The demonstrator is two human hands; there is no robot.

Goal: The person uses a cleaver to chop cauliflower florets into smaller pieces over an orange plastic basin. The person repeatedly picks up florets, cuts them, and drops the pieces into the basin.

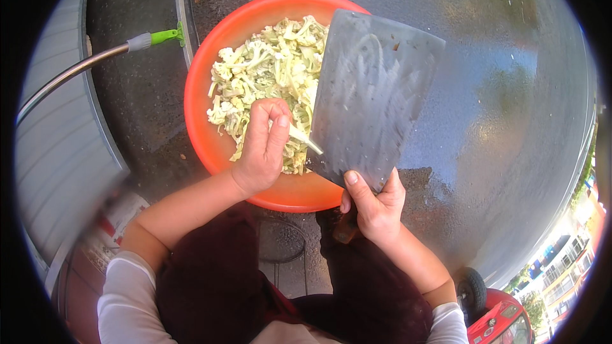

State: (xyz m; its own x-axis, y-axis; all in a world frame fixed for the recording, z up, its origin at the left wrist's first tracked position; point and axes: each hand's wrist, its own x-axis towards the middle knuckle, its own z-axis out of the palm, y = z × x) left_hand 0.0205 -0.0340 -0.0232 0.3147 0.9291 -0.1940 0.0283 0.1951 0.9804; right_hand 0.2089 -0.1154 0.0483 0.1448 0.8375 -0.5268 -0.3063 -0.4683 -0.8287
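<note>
A wide orange plastic basin (201, 119) stands on the ground before me, holding many cut cauliflower florets (267, 67). Over its near side, my left hand (267, 141) pinches a pale cauliflower stem (301, 138), whose end points right to the blade's lower left corner. Whether stem and blade touch, I cannot tell. My right hand (377, 205) grips a large cleaver (373, 95) where blade meets handle, thumb on the flat. The broad, smeared grey blade covers the basin's right part. Most of the wooden handle (346, 224) is hidden by the hand and its shadow.
A floor squeegee (181, 24) with a green joint and metal pole (76, 69) lies left of the basin. Beyond it stands a light corrugated metal panel (52, 91). The pavement (478, 119) is wet at right. A red vehicle (502, 317) shows at lower right.
</note>
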